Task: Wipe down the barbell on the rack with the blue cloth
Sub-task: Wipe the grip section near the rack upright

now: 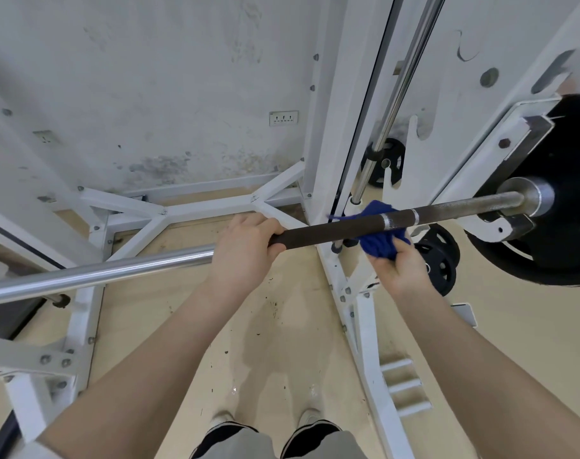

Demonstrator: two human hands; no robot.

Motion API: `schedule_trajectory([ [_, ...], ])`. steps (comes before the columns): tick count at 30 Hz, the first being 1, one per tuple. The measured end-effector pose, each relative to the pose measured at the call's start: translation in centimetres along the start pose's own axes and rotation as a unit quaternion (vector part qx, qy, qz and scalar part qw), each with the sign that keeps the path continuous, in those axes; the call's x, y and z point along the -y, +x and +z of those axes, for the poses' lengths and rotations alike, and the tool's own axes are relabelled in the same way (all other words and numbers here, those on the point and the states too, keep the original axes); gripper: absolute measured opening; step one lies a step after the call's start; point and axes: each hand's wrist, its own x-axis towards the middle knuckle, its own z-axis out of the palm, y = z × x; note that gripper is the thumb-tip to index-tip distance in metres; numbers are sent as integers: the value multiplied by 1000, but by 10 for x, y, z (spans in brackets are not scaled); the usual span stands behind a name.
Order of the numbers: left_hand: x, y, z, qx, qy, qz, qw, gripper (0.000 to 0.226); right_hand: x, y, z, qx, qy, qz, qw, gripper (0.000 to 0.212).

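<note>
Barbell runs across mid-frame on the white rack. Left hand wraps the dark knurled section at centre. Right hand grips bunched blue cloth around bar, right of centre, near black plate.

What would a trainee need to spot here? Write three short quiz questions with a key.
1. True or false: the left hand holds the cloth.
2. Which hand grips the bare bar? A left, B right.
3. Fill in: the cloth wraps the bar next to a silver ____.

Key:
1. False; the right hand holds it.
2. A.
3. Ring. A black plate sits on the bar's right end.
</note>
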Motion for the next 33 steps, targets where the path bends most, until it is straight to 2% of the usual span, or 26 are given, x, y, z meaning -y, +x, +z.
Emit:
schedule_trajectory([
  [2,0,1,-1,6,4,1,1000,18,-8,-3,4,4,-7,3,1000,40],
  [6,0,1,-1,8,9,7,1000,19,-44,-8,15,59,-151,31,986,50],
  [10,2,1,-1,10,18,13,1000,20,-35,-10,17,60,-176,31,982,61],
  [12,3,1,-1,7,15,17,1000,21,-25,-11,16,49,-160,15,986,67],
  [15,3,0,-2,15,4,22,1000,22,-38,-13,21,25,-89,6,996,53],
  [19,4,1,-4,31,5,36,999,22,-67,-18,27,44,-116,46,991,50],
  [22,6,1,-5,31,-3,45,999,22,-43,-21,21,51,-155,49,985,56],
  [24,6,1,-4,30,-10,47,998,22,-29,-18,16,17,-107,36,994,64],
  [27,9,2,-9,53,-33,52,997,22,-50,-19,23,-19,-22,51,998,51],
  [29,15,3,-14,65,-44,45,996,21,-80,-30,39,5,-88,81,993,48],
  [31,24,0,-20,52,-34,34,997,21,-102,-45,57,53,-161,107,980,64],
  [33,34,-4,-25,35,-30,17,999,22,-103,-48,63,54,-191,125,972,63],
])
